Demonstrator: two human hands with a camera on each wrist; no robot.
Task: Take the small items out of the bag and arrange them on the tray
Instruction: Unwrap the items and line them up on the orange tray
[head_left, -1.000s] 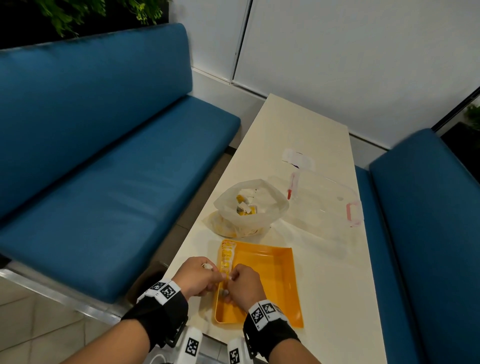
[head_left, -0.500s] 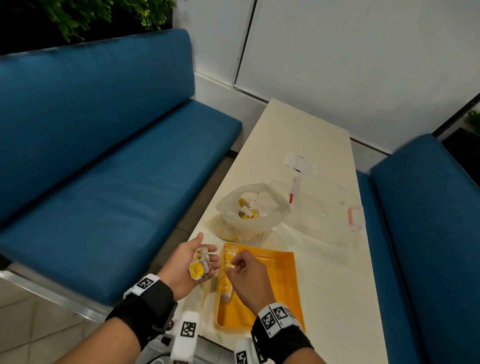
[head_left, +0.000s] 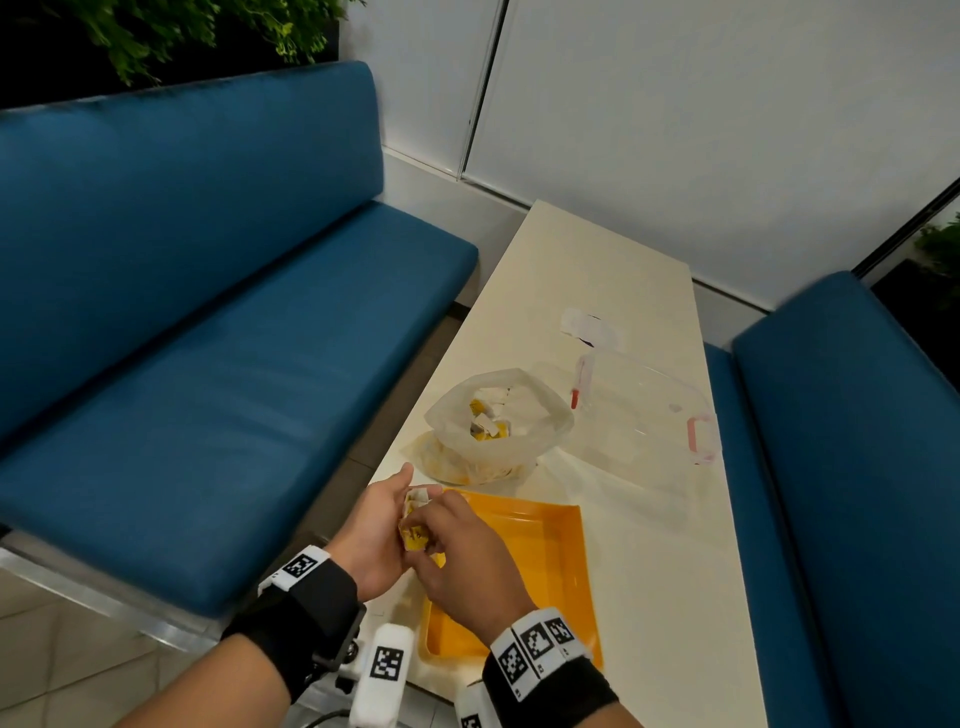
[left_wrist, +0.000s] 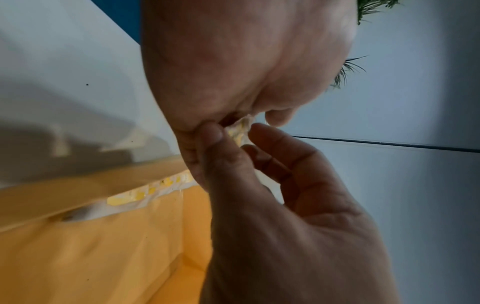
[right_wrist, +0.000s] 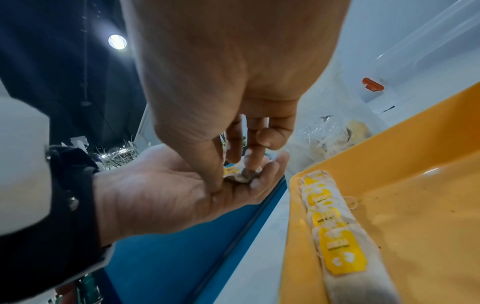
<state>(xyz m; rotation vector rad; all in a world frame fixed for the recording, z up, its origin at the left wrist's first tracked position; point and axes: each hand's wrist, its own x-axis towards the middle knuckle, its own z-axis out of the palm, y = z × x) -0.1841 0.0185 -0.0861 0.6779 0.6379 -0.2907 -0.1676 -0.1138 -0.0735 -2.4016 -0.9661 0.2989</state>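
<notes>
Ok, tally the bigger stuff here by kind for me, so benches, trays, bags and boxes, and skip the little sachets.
Blue padded benches: 2
Orange plastic tray: 1
Clear plastic bag: 1
Clear plastic box with pink latches: 1
Total: 5

So the right hand was over the tray half a second ago, now it's swung left and its fingertips are digging into the little pile of tea bags in the left hand. The left palm has closed in toward it too, right by the tray's corner.
</notes>
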